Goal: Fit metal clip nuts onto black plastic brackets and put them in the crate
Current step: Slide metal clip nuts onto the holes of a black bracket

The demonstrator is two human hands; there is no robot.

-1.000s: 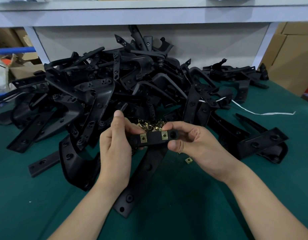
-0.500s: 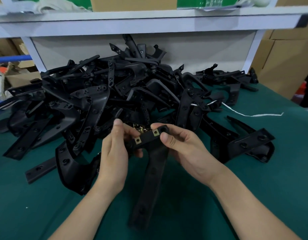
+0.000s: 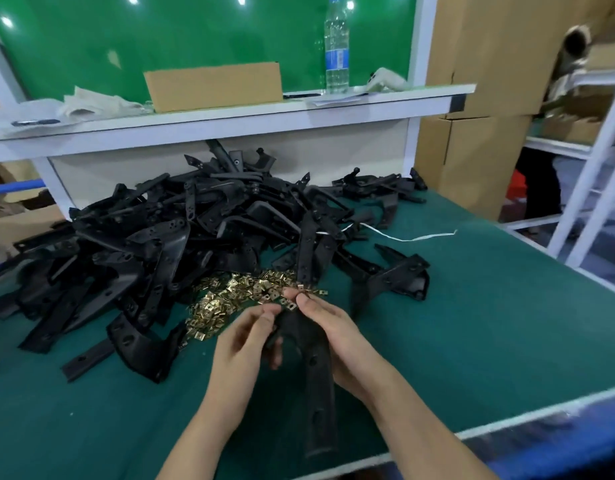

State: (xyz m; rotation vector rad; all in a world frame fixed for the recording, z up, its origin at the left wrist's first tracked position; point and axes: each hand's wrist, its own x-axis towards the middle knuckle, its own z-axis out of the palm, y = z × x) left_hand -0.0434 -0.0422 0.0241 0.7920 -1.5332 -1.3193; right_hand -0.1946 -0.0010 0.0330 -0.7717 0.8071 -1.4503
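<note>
Both forearms reach in from the near edge. The left hand [image 3: 243,341] and right hand [image 3: 333,327] meet above the green table [image 3: 472,323], fingers curled round the far end of one black bracket [image 3: 318,386], thumbs on top. Just beyond lies one heap of brass clip nuts [image 3: 229,303], and behind it one pile of brackets [image 3: 160,244], both too many to count.

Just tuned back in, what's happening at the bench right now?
A person holds one black bracket in both hands, left hand and right hand gripping its upper end, above the green table. A loose pile of brass clip nuts lies just beyond the fingers, with a big heap of brackets behind it. Blur hides whether a clip is being pressed on. No crate is in view.
</note>
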